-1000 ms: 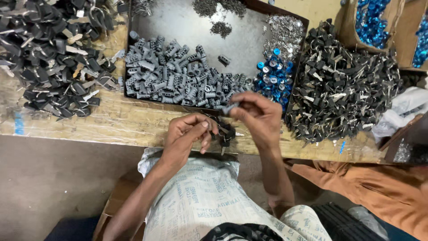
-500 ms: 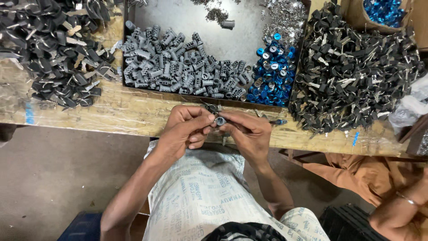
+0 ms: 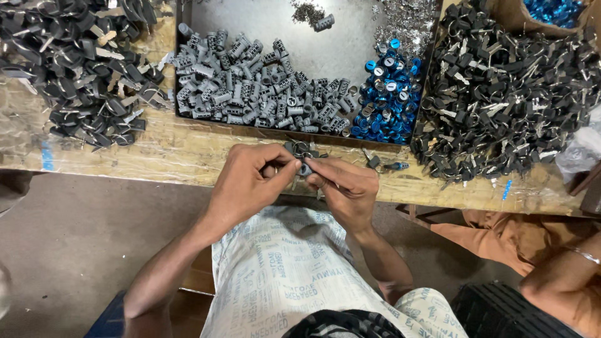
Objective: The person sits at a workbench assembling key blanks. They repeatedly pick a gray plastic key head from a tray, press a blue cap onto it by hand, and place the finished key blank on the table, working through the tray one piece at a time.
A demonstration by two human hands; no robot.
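Small grey cylinder part (image 3: 305,169) pinched between fingertips of both closed hands, left (image 3: 247,181) and right (image 3: 347,188).

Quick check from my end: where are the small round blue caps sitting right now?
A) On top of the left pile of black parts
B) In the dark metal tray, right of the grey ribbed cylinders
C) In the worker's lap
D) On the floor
B: the small round blue caps lie inside the dark metal tray, just right of the grey ribbed cylinders.
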